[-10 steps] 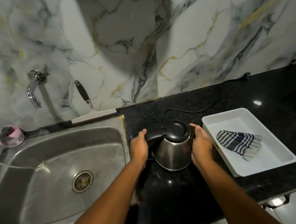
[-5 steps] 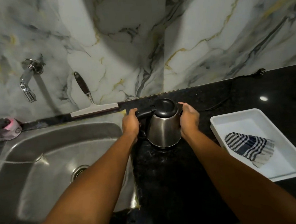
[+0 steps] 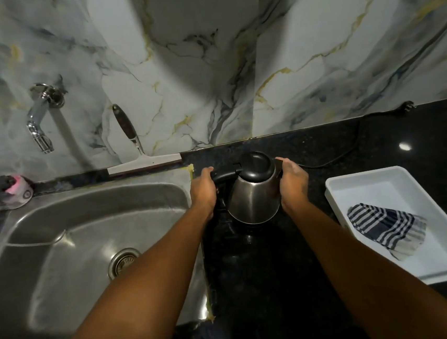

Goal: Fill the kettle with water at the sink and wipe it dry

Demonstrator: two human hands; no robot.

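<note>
A dark stone table (image 3: 268, 274) runs along a marble wall (image 3: 233, 59), with a steel sink (image 3: 61, 253) set into its left part. Nearest to the camera, two bare forearms reach forward over the table edge. At the right, a white tray (image 3: 444, 262) lies on the table, and inside it there is a folded cloth (image 3: 386, 226) with dark and light stripes.

Further on, between the sink and the tray, the kettle (image 3: 253, 197) stands upright on the table. Its body is shiny metal and its lid and handle are black; the lid is closed. The left hand (image 3: 203, 191) is at the black handle and its fingers are wrapped around it. The right hand (image 3: 292, 184) presses against the other side of the kettle, near the spout, with the fingers curved on the body. A black cord (image 3: 351, 146) goes from behind the kettle along the table toward the wall.

At the far side, a squeegee (image 3: 139, 155) leans against the wall behind the sink. A chrome tap (image 3: 39, 124) comes out of the wall above the sink's left part, and a pink and grey scrubber (image 3: 6, 191) sits on the sink's back corner.
</note>
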